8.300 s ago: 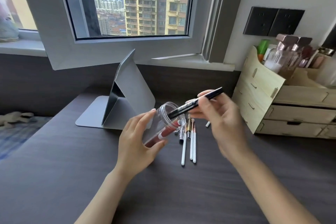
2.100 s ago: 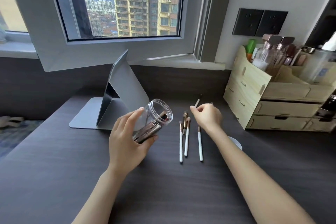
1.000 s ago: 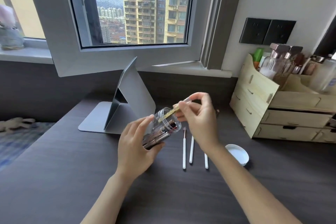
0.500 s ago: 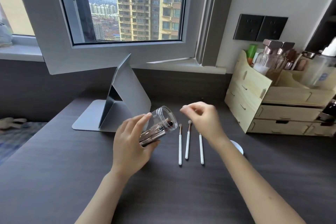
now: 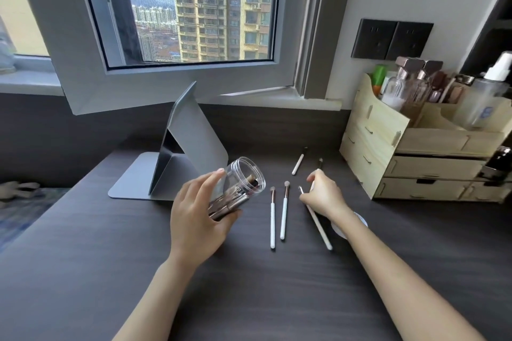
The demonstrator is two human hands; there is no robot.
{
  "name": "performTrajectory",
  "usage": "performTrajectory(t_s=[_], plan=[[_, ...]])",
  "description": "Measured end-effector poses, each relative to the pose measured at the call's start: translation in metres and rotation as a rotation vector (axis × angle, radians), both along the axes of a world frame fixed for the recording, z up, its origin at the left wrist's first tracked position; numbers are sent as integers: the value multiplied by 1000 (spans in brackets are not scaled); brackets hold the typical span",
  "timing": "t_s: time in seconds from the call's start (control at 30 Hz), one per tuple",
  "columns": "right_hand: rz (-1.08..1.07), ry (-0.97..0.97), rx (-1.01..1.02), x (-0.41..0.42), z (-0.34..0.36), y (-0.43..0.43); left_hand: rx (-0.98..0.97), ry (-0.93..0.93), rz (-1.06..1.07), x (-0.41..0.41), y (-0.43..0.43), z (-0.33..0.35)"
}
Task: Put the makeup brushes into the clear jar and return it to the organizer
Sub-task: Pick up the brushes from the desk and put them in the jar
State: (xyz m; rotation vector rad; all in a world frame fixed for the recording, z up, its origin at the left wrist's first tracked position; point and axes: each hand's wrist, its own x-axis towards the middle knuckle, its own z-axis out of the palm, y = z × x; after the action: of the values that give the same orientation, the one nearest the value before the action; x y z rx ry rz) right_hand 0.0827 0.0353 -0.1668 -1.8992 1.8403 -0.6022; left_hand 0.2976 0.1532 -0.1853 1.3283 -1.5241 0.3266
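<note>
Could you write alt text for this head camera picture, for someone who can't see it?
The left hand holds a tilted clear jar with items inside, while the right hand pinches a white-handled brush on a dark desk; four more brushes lie nearby.

The clear jar (image 5: 241, 184) was tilted, open mouth up and to the right, with several metallic items inside. Two white-handled brushes (image 5: 278, 217) lay side by side on the dark desk just right of it; a third (image 5: 318, 225) lay slanted beside them, and two more (image 5: 298, 164) farther back, near the wooden organizer (image 5: 388, 147).
</note>
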Motion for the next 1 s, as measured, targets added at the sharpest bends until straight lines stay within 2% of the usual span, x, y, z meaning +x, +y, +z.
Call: performTrajectory(t_s=[0.1,0.3,0.37,0.47,0.63,0.8,0.93,1.0], plan=[[22,-267,-136,-9,18,9,3,-9,-4,0,0,0],[44,-1178,-504,-15,72,52,7,-1,-10,-1,0,1],[31,-1328,-565,-3,79,64,4,-3,-12,-1,1,1],[95,-1291,-561,21,71,75,7,-13,-12,0,0,0],[294,-1114,-431,52,50,88,5,-16,-17,0,0,-2],[398,-691,-492,65,39,93,-12,-11,-34,0,0,-2],[431,-472,-553,60,39,88,-1,-11,-31,1,0,-2],[512,-341,-555,53,41,86,7,-20,-25,1,-1,-2]])
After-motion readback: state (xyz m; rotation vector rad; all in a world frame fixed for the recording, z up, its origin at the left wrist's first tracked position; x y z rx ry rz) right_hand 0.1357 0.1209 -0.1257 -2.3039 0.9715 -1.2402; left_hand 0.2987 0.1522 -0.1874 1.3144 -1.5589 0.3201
